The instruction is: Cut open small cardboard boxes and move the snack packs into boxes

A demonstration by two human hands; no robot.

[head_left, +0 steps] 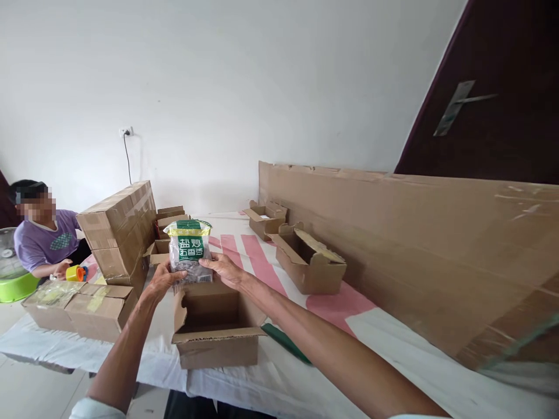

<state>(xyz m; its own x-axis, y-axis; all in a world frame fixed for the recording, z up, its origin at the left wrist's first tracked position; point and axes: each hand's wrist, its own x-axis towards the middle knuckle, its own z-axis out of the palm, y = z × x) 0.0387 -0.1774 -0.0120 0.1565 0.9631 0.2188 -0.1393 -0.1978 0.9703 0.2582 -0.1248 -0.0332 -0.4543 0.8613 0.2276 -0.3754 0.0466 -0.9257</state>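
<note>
Over the near side of a cloth-covered table, you are gripping a green-and-clear packet between both hands. Your left hand is pinching its lower left side, thumb across the front; your right hand is clasping its right edge likewise, fingers partly curled. The packet is standing upright in your grasp, by the far rim of an open carton. A green object is lying just right of that carton. Farther right, two open boxes are sitting near a long cardboard panel.
</note>
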